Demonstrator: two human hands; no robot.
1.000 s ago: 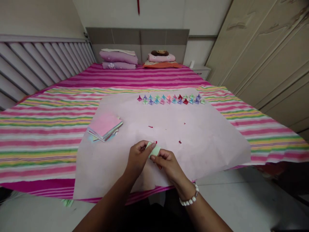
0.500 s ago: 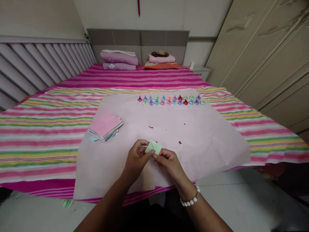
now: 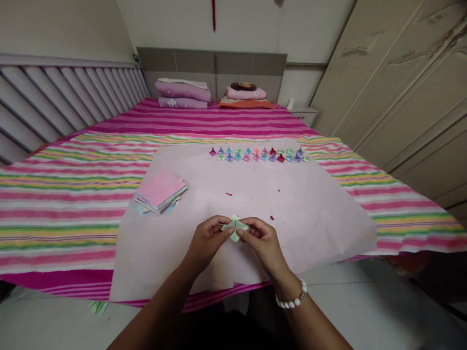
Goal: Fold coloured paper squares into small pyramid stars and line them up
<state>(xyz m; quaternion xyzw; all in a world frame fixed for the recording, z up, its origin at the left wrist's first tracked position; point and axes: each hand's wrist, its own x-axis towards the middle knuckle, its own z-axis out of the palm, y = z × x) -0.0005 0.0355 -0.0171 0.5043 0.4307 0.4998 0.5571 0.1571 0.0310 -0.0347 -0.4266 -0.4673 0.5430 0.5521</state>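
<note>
A small light-green folded paper piece (image 3: 234, 227), pulled out into a four-pointed shape, hangs between my two hands just above a large pale pink paper sheet (image 3: 310, 214). My left hand (image 3: 208, 239) pinches its left side and my right hand (image 3: 262, 241), with a white bead bracelet at the wrist, pinches its right side. Farther back on the sheet lies a row of several small folded paper stars (image 3: 260, 154) in mixed colours. A stack of coloured paper squares (image 3: 161, 192), pink on top, rests at the sheet's left.
The sheet lies on a bed with a pink striped cover (image 3: 65, 194). Folded bedding and pillows (image 3: 182, 92) sit at the headboard. A slatted panel (image 3: 54, 97) runs along the left, a wardrobe (image 3: 401, 87) along the right. Tiny red paper scraps (image 3: 272, 218) dot the sheet.
The green paper went from a flat folded square to an opened four-pointed shape. Both hands shifted slightly lower and apart, each pulling one side.
</note>
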